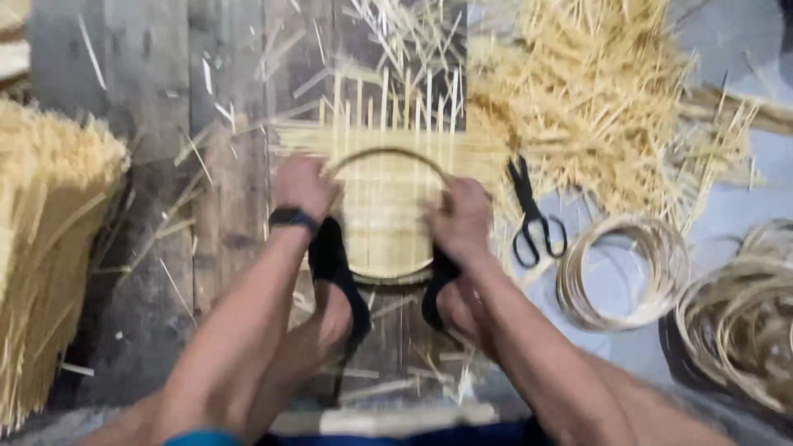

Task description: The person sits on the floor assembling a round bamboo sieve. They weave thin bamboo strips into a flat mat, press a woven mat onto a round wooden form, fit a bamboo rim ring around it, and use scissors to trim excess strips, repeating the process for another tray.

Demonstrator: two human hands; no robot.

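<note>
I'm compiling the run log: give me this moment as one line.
left hand: on hoop | right hand: on hoop | woven mat: under feet | scissors: right

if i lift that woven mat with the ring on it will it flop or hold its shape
The woven mat is thin pale strips, so probably light and bendy. Its loose ends at the far edge may splay. The ring under both hands likely stiffens the middle.

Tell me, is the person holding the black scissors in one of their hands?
No, the black scissors lie on the floor beside the right hand, while both hands grip the round bamboo hoop on the woven mat.
</note>
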